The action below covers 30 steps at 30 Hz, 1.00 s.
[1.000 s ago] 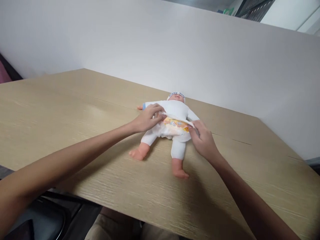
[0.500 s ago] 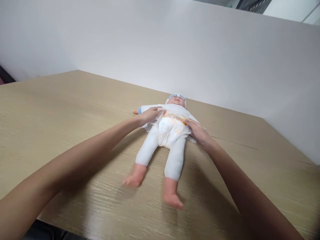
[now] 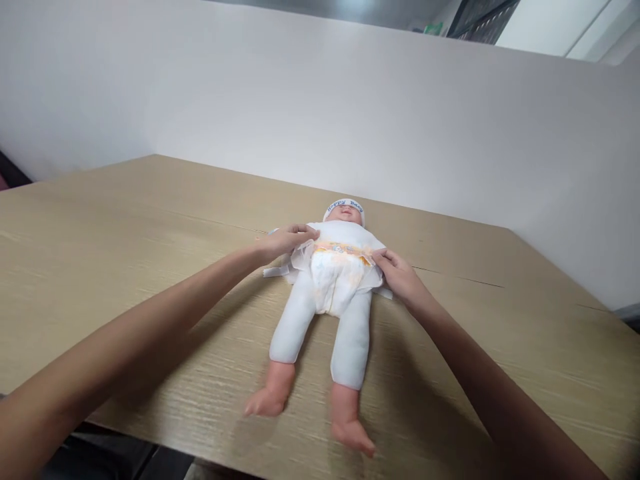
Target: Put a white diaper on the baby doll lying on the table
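A baby doll [image 3: 349, 373] lies on its back, feet toward me, in a white outfit and a white hat [image 3: 345, 205] with blue lettering. A white diaper [image 3: 333, 283] with an orange patterned waistband covers its belly and hips. Its side wings stick out loosely, and a white tab [image 3: 276, 272] juts out at the left. My left hand [image 3: 290, 241] is at the upper left corner of the waistband, fingers bent together against its edge. On the opposite side, my right hand [image 3: 397, 272] pinches the diaper's waist edge between thumb and fingers.
The wooden table [image 3: 150, 227] has thin seam lines across it. A pale wall panel [image 3: 320, 107] rises behind its far edge. Below the near table edge are dark objects [image 3: 110, 457] I cannot make out.
The view has tilted up a little, so the doll sits lower. My left hand has drawn slightly outward, and more of the left wing and tab shows. My right hand stays at the waistband.
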Each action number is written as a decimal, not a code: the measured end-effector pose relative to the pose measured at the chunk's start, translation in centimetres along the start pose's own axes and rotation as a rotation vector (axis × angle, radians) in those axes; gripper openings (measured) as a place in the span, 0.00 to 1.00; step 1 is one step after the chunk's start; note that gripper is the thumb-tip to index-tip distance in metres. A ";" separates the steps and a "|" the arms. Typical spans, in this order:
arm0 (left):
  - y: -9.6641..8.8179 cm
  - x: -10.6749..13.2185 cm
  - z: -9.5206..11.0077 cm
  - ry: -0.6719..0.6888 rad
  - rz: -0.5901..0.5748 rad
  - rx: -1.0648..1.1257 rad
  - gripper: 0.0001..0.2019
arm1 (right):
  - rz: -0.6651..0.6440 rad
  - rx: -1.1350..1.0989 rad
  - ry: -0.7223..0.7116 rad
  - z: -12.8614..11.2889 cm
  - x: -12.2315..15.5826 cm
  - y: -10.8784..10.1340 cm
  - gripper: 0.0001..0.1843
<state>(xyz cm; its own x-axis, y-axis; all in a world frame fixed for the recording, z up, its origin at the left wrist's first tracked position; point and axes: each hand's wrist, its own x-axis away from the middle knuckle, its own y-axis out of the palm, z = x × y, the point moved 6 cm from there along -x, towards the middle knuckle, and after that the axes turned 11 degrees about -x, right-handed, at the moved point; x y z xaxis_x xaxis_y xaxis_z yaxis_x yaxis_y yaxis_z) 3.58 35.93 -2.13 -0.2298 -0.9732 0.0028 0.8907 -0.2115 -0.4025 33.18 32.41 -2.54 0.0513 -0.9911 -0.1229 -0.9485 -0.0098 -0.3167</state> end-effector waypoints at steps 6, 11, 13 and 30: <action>-2.4 2.8 3.9 0.115 0.179 -0.154 0.23 | 0.114 0.252 -0.098 2.0 5.0 -2.9 0.23; 2.3 4.8 10.6 0.607 0.166 -0.510 0.16 | 0.150 0.542 -0.182 3.2 6.3 -3.1 0.21; 5.3 4.5 11.4 0.710 0.071 -0.641 0.16 | 0.160 0.503 -0.120 3.6 6.1 -3.3 0.20; 9.4 3.7 9.4 0.695 0.034 -0.915 0.31 | -0.033 -0.068 0.004 -0.1 4.3 -2.5 0.30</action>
<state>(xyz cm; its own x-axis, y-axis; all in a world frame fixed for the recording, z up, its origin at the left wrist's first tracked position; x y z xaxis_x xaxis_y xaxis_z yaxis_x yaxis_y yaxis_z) 14.86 29.53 2.71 -0.6313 -0.6570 -0.4122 0.3474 0.2356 -0.9076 35.75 28.20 -2.17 0.0817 -0.9906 -0.1093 -0.9653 -0.0514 -0.2560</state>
